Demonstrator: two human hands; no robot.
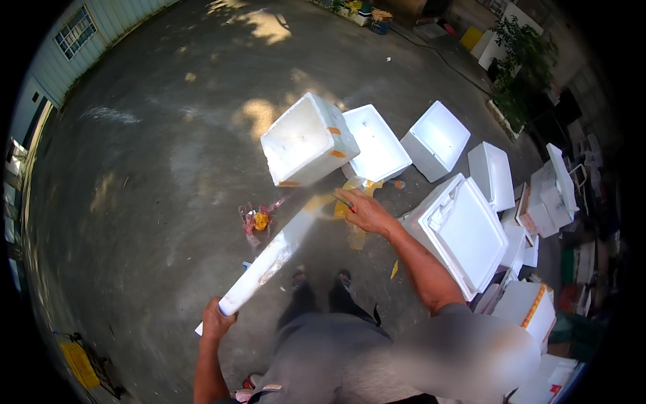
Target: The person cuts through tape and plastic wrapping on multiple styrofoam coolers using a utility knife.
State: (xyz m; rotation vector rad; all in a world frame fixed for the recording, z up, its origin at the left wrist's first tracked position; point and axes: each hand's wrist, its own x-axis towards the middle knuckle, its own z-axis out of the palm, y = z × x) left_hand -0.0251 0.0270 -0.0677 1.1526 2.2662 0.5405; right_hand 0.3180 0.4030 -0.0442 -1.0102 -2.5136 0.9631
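My left hand (217, 321) is closed round the near end of a long white foam lid (269, 259), seen nearly edge-on and slanting up to the right. At its far end my right hand (369, 214) is closed on a small tool with red and dark parts (350, 204), mostly hidden in the fingers. Yellowish packing tape (342, 209) hangs in a blurred strip beside that hand and the lid's end. I cannot tell whether the tape is still stuck to the lid.
An open foam box (299, 138) with tape scraps lies ahead, touching a second foam box (380, 148). Several more foam boxes (464, 236) are piled on the right. Crumpled wrap (258, 221) litters the grey ground. A yellow crate (79, 363) stands at lower left.
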